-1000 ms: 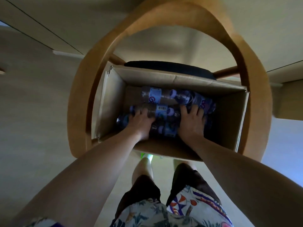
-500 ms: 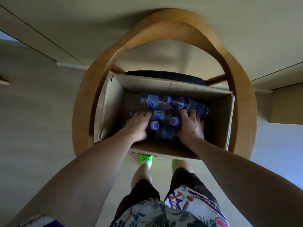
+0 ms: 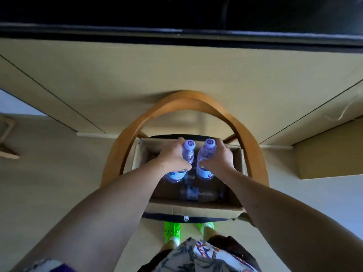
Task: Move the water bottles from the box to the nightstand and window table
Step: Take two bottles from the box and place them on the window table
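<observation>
Since the earlier frames both hands have risen from the box floor, each bringing up a bottle. The left hand (image 3: 173, 156) is grasping the left bottle (image 3: 186, 156) in a closed grip; the right hand (image 3: 219, 160) is grasping the right bottle (image 3: 206, 158) likewise. Both bottles are standing upright, long axes vertical, purple caps pointing at the camera, side by side and slightly apart above the open cardboard box (image 3: 196, 210). One remaining bottle (image 3: 198, 193) is lying horizontally on the box bottom. The chair's curved wooden backrest (image 3: 188, 103) is arching around the box; open room lies above.
</observation>
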Motion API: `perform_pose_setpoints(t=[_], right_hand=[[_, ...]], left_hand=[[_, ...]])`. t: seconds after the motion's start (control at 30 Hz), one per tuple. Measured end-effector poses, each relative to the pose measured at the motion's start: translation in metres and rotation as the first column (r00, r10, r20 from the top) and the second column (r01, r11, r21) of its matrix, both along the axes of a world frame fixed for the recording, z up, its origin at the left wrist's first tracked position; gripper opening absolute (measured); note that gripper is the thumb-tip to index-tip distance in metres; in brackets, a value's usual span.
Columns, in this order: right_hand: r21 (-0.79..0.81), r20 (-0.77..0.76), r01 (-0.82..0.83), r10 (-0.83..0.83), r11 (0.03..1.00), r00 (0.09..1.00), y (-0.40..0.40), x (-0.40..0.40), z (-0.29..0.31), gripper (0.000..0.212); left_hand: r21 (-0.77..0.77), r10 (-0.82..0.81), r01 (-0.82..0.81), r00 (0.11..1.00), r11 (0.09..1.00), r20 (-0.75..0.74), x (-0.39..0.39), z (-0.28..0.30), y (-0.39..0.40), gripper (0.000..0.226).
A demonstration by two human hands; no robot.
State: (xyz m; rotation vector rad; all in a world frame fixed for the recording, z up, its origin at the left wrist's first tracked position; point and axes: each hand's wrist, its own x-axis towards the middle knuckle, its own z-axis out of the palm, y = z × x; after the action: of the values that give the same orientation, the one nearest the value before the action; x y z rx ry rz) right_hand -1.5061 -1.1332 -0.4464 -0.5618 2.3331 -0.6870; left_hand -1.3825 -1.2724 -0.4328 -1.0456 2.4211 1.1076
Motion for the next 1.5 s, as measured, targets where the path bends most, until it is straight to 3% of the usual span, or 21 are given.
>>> perform_pose_setpoints(t=[0.13, 0.3, 0.47, 0.6, 0.67, 0.8, 0.9, 1.0, 1.07, 1.27, 1.43, 1.5], right_hand=[[-0.1, -0.029, 0.081, -0.084, 0.992, 0.996, -0.008, -0.017, 0.056, 0.066], [-0.252, -0.083, 0.191, -0.218, 0.949, 0.972, -0.007, -0.04, 0.126, 0.072], [-0.442, -0.059, 0.336, -0.401, 0.832, 0.914, 0.014, -0.048, 0.188, 0.072], [-0.591, -0.019, 0.41, -0.52, 0.695, 0.854, 0.043, -0.051, 0.224, 0.065], [-0.663, 0.039, 0.45, -0.573, 0.599, 0.819, 0.065, -0.048, 0.238, 0.059], [-0.762, 0.298, 0.571, -0.616, 0.307, 0.729, 0.116, -0.044, 0.262, 0.041], [-0.746, 0.471, 0.657, -0.611, 0.11, 0.637, 0.16, -0.037, 0.272, 0.022], [-0.69, 0.62, 0.718, -0.587, -0.091, 0.521, 0.208, -0.031, 0.273, 0.028], [-0.65, 0.702, 0.737, -0.516, -0.184, 0.491, 0.242, -0.026, 0.275, 0.026], [-0.653, 0.727, 0.731, -0.433, -0.198, 0.532, 0.368, -0.014, 0.274, 0.037], [-0.688, 0.601, 0.711, -0.664, -0.147, 0.444, 0.497, -0.003, 0.28, 0.068], [-0.708, 0.566, 0.685, -0.718, -0.172, 0.405, 0.55, 0.0, 0.281, 0.067]], left_hand=[[0.049, 0.104, -0.1, 0.99, 0.994, -0.091, -0.022, 0.053, -0.017, 0.06], [0.039, 0.084, -0.078, 0.973, 0.996, -0.213, -0.058, 0.125, -0.028, 0.058], [0.036, 0.145, -0.143, 0.9, 0.989, -0.41, -0.087, 0.192, -0.016, 0.071], [0.091, 0.14, -0.107, 0.812, 0.99, -0.567, -0.108, 0.226, 0.006, 0.054], [0.12, 0.117, -0.055, 0.782, 0.991, -0.613, -0.112, 0.239, 0.023, 0.048], [0.199, 0.077, 0.076, 0.743, 0.977, -0.665, -0.125, 0.254, 0.065, 0.056], [0.28, 0.058, 0.183, 0.735, 0.942, -0.676, -0.133, 0.258, 0.106, 0.054], [0.385, 0.07, 0.262, 0.743, 0.885, -0.666, -0.142, 0.258, 0.156, 0.05], [0.444, 0.091, 0.287, 0.748, 0.849, -0.658, -0.149, 0.259, 0.191, 0.046], [0.454, -0.015, 0.437, 0.733, 0.777, -0.68, -0.176, 0.271, 0.32, 0.032], [0.581, -0.074, 0.548, 0.762, 0.602, -0.643, -0.192, 0.279, 0.46, 0.034], [0.587, -0.159, 0.594, 0.765, 0.55, -0.624, -0.198, 0.28, 0.516, 0.037]])
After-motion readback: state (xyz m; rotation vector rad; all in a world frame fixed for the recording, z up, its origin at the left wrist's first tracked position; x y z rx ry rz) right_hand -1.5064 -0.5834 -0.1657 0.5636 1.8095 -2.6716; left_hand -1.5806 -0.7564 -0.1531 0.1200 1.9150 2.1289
